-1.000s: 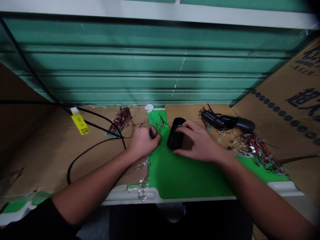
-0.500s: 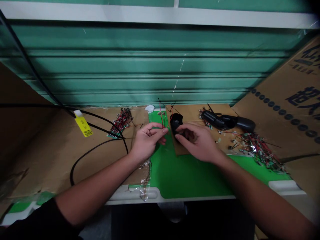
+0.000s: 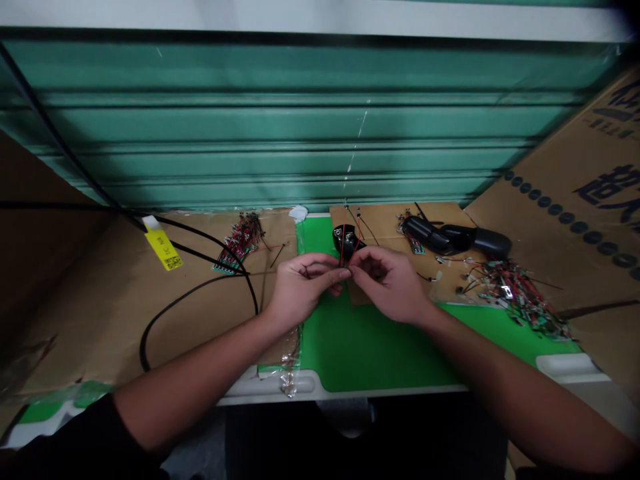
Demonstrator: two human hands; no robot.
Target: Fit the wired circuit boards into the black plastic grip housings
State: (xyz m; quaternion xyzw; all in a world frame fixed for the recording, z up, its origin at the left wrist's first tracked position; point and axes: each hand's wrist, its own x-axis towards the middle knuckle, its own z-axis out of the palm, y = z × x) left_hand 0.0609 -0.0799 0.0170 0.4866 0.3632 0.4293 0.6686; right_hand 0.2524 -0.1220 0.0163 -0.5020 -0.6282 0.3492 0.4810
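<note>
So far, thin red wires (image 3: 344, 248) are pinched in the nearly closed fingers of the left hand (image 3: 303, 287) and right hand (image 3: 387, 283), just before a black plastic housing (image 3: 347, 239) on the green cutting mat (image 3: 370, 353); a heap of small wired circuit boards (image 3: 517, 300) is left at right.

Taken from a camera worn on the person's head, the view is tilted forward and down, close over the bench (image 3: 110, 313). The left hand (image 3: 303, 287) and right hand (image 3: 387, 283) are framed near centre, with a green corrugated shutter (image 3: 300, 127) across the far side.
</note>
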